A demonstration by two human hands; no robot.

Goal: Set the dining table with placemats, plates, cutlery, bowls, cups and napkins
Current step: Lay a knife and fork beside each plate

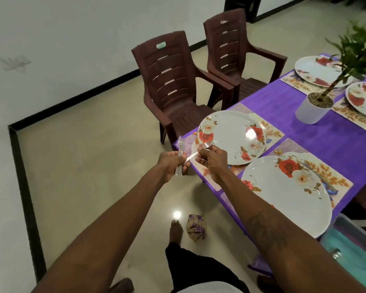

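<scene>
My left hand grips a small bunch of steel forks upright, just off the table's near-left corner. My right hand pinches a single fork that slants from the bunch toward the white floral plate on its flowered placemat. A nearer floral plate lies on another placemat with a fork resting across its far edge. Two more plates sit on placemats at the far right.
The table wears a purple cloth. A white potted plant stands mid-table. Two brown plastic chairs face the far side. A crumpled cloth lies on the floor by my foot. A teal tray sits at lower right.
</scene>
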